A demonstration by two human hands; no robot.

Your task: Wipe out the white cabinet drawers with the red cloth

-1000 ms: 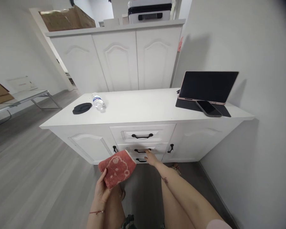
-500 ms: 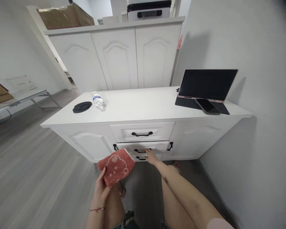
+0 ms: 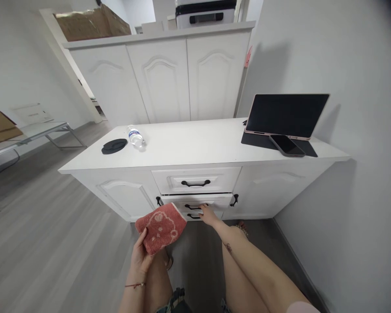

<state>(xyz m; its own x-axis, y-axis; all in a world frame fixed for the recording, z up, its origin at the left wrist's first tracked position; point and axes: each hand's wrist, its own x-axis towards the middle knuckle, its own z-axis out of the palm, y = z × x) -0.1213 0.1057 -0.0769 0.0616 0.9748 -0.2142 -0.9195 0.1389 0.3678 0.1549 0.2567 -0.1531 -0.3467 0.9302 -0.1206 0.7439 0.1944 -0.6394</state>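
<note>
My left hand (image 3: 140, 255) is closed on a folded red towel (image 3: 163, 230) with a pale animal outline and a light edge, the thumb lying on top. The towel hangs in front of the cabinet's left door and partly covers the drawers' left side. My right hand (image 3: 209, 214) has its fingers hooked over the right end of the black drawer handle (image 3: 192, 207) on the middle drawer (image 3: 220, 201). That drawer stands slightly out, with a dark gap along its top edge. The upper drawer (image 3: 169, 182) is closed.
On the white cabinet top (image 3: 189, 143) are a clear water bottle (image 3: 136, 137), a flat black object (image 3: 114, 146), a tablet (image 3: 286, 115) on its stand and a phone (image 3: 286, 145). A wall (image 3: 365, 108) borders the right side. My legs are close below the drawers.
The whole view has shifted slightly. Both hands keep their holds on the towel and the drawer handle, and the drawer's gap looks much the same.
</note>
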